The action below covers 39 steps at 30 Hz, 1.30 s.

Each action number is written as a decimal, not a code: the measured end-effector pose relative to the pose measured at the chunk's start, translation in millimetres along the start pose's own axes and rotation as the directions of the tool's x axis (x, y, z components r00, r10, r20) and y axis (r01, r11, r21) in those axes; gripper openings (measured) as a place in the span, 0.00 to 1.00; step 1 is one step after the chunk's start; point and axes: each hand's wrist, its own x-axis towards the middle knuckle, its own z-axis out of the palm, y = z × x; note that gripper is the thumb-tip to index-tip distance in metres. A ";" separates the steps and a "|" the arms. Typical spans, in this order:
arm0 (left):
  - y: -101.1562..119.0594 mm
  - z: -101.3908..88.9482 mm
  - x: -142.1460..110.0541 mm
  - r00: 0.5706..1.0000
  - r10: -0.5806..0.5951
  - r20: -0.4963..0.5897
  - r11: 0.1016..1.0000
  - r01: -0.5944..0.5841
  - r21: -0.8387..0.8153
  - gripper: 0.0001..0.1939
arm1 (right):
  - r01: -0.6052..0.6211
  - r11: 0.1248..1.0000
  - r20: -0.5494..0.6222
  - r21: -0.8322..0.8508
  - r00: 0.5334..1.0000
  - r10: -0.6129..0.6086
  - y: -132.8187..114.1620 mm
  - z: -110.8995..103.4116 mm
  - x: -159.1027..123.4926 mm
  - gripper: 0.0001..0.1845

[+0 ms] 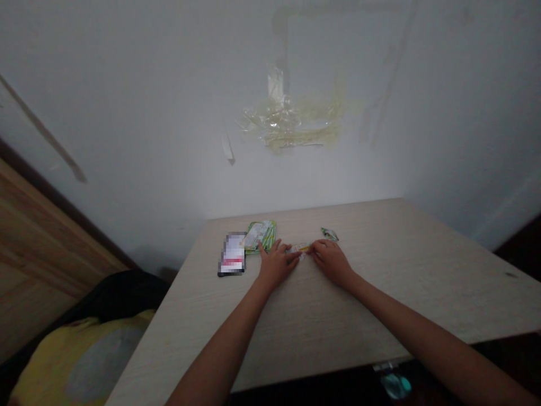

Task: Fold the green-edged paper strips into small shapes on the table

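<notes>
A small, narrow plastic wrapper (pixel 302 247) with white, yellow and red print lies low over the tabletop between my two hands. My left hand (pixel 276 265) has its thumb and forefinger closed at the wrapper's near left edge, while its other fingers spread out over the table. With bent fingers drawn together, my right hand (pixel 333 262) grips the right end and hides part of it. Just beyond my left fingertips lies a green and white printed packet (pixel 261 235). A small green torn scrap (pixel 329 233) rests behind my right hand.
A phone (pixel 232 254) with a blurred screen lies left of the packet on the pale wooden table (pixel 304 332). Behind stands a wall (pixel 169 113) with peeling tape (pixel 296 124). A yellow and grey cushion-like item (pixel 84 361) sits below the table's left edge.
</notes>
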 end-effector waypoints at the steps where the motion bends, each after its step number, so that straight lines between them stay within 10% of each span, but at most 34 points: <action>1: 0.0 -0.1 0.0 1.000 0.002 -0.003 1.000 -0.002 -0.001 0.14 | -0.002 1.000 -0.003 -0.007 1.000 0.002 -0.2 -0.2 0.1 0.05; 23: -1.7 3.3 -0.2 1.000 0.004 -0.002 1.000 -0.004 -0.013 0.14 | -0.111 0.955 0.009 -0.275 0.993 0.118 7.1 0.1 5.7 0.09; 39: -1.5 3.9 -0.7 1.000 -0.008 0.005 0.999 0.008 -0.053 0.14 | -0.080 0.995 -0.045 0.059 0.996 0.083 18.5 0.9 -0.9 0.09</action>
